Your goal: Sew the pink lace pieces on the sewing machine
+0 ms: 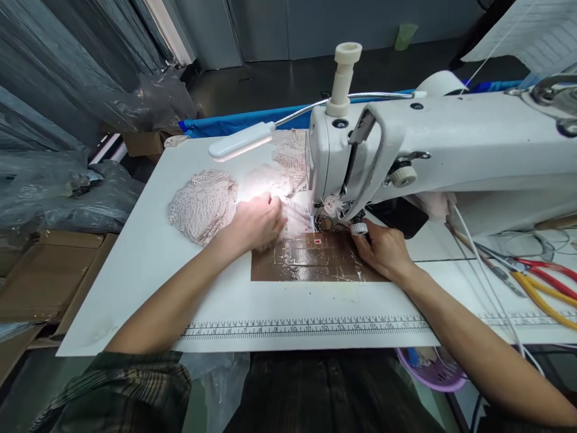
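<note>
Pale pink lace fabric (295,219) lies left of the needle area of a white sewing machine (333,144), lit by its lamp. My left hand (261,222) is closed on the edge of this fabric, its fingers slightly blurred. Close to the presser foot, on its right side, is my right hand (383,246); its fingertips are partly hidden behind a small white knob (359,228), and I cannot make out whether they hold anything. A brown taped plate (315,264) covers the machine bed under both hands. A bunched lace piece (202,204) rests beside my left wrist.
More lace (293,153) lies behind the lamp (241,141). A black phone (399,215) sits under the machine arm. Scissors with red and yellow handles (541,288) and tweezers (500,273) lie at right. A printed ruler (293,328) runs along the table's front edge.
</note>
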Tool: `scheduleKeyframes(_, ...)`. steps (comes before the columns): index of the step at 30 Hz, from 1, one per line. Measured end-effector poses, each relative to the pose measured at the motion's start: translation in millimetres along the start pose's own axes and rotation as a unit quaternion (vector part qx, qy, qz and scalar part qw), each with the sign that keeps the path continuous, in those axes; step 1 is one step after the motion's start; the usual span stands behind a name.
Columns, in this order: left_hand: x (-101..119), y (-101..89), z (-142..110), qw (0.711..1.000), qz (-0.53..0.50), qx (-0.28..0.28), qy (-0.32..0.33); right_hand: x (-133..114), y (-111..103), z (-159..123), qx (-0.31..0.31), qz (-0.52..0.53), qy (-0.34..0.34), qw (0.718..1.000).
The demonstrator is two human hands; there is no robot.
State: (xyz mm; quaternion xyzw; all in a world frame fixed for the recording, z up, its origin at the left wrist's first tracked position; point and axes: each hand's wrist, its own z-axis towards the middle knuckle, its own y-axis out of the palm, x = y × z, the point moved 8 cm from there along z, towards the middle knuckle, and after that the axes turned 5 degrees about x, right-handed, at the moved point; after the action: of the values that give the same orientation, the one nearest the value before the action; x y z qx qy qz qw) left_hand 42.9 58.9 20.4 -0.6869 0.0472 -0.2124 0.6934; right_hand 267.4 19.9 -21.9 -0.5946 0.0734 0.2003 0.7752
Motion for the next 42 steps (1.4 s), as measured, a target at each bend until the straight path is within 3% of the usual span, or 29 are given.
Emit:
scheduleKeyframes(3, -12, 11.0, 17, 0.996, -0.005, 0.013, 0.086, -1, -8, -2, 0.044, 0.023, 0.005, 0.999)
scheduleKeyframes(6, -22, 15.5, 25, 0.987, -0.019, 0.061, 0.145, -1, -16, -3, 0.089, 0.004, 0.003, 0.996)
scheduleKeyframes(11, -38, 3.5, 19, 0.977, 0.054, 0.187, 0.091, -6, -19, -8, 0.147, -0.027, -0.073, 0.986)
scheduleKeyframes(13, -39, -12.3, 11, 0.970, 0.096, 0.209, 0.075, -8, -19, -11, 0.167, -0.022, -0.121, 0.978)
scheduleKeyframes(16, -47, -55.0, -5, 0.960, 0.118, 0.249, 0.042, -7, -20, -15, 0.188, 0.003, -0.157, 0.970)
scheduleKeyframes(19, -69, -102.4, -31, 0.949, 0.099, 0.298, -0.002, -10, -24, -19, 0.219, 0.043, -0.192, 0.956)
scheduleKeyframes(22, -99, -121.4, -62, 0.954, 0.062, 0.291, -0.044, -20, -28, -24, 0.233, 0.063, -0.232, 0.942)
scheduleKeyframes(24, -119, -112.1, -79, 0.966, 0.031, 0.244, -0.080, -29, -27, -27, 0.220, 0.071, -0.255, 0.939)
scheduleKeyframes(27, -138, -83.2, -97, 0.974, -0.039, 0.187, -0.118, -38, -26, -30, 0.198, 0.093, -0.274, 0.937)
scheduleKeyframes(31, -146, -60.0, -102, 0.968, -0.092, 0.196, -0.130, -40, -23, -31, 0.186, 0.112, -0.274, 0.937)
scheduleKeyframes(35, -148, -67.4, -98, 0.961, -0.102, 0.221, -0.128, -33, -18, -29, 0.157, 0.126, -0.232, 0.952)
scheduleKeyframes(39, -130, -75.1, -93, 0.957, -0.140, 0.227, -0.113, -33, -18, -29, 0.148, 0.137, -0.213, 0.956)
scheduleKeyframes(42, -88, -56.6, -87, 0.961, -0.203, 0.170, -0.081, -35, -19, -29, 0.145, 0.142, -0.214, 0.956)
